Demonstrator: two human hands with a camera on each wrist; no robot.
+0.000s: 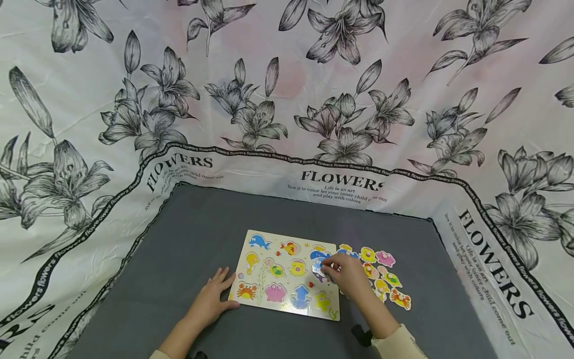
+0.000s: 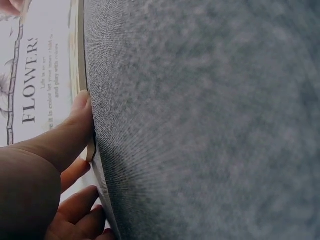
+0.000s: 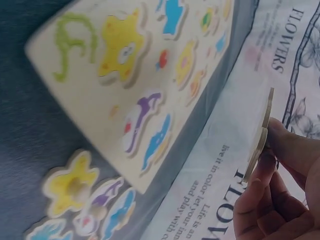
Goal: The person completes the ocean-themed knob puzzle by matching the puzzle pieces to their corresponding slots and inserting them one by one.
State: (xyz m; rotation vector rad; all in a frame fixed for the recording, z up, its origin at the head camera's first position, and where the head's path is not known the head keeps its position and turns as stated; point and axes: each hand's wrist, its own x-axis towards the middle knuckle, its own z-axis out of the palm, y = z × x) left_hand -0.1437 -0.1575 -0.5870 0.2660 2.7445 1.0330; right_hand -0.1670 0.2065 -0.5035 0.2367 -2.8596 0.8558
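A pale puzzle board (image 1: 287,281) with printed sea animals lies on the dark grey table. My left hand (image 1: 211,296) is at its left side, fingers spread and fairly straight. In the left wrist view the thumb (image 2: 80,112) rests against the board edge (image 2: 80,45). Over the board's right part, my right hand (image 1: 347,274) pinches a thin wooden puzzle piece (image 3: 256,150) between thumb and fingers. This piece shows edge-on in the right wrist view, its picture hidden. On the board below are a yellow starfish (image 3: 120,47) and a purple-and-white animal (image 3: 140,122).
Several loose puzzle pieces lie right of the board, among them a pink one (image 1: 384,258), a turtle (image 1: 390,277) and a crab (image 1: 400,298). A knob shows on the starfish piece (image 3: 72,185). Flower-printed cloth (image 1: 264,164) rises around the table's edges.
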